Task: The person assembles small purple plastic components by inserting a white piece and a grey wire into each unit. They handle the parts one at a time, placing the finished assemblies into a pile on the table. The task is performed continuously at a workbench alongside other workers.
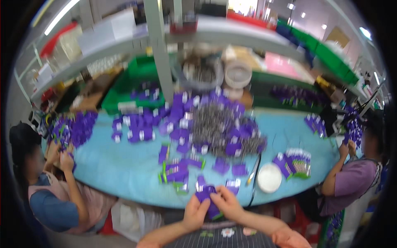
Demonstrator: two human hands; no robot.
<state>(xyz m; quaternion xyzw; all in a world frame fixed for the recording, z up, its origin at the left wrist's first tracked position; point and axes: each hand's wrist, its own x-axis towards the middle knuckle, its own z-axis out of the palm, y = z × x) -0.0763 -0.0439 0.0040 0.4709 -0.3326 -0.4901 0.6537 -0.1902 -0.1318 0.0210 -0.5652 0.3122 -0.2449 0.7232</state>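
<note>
1. Near the front edge of the light blue table [124, 173], the person's left hand [195, 211] and right hand [226, 203] meet over a small purple card [206, 195]; both sets of fingers are closed around it, pinching it between them just above the striped apron [215, 237].
2. Just beyond the hands, a few finished-looking purple cards with green edges [175, 172] lie stacked or side by side, so some pieces seem done already.
3. Farther out, at the middle of the table, a big heap of grey metal bits [215, 128] sits mixed with loose purple cards [140, 128]. By my reckoning that is the stock left to go, and it is far larger than the small near stack.
4. To the right of the hands stands a round white dish [269, 177], and beside it a bundle of purple cards [295, 162] bound in green. What the dish holds is too blurred to tell.
5. At the left end a second person [53, 194] handles another heap of purple cards [72, 128]; at the right end a third person in a purple shirt [351, 182] holds more up.
6. Judging by the piles, the work is well under way but far from finished.
</note>
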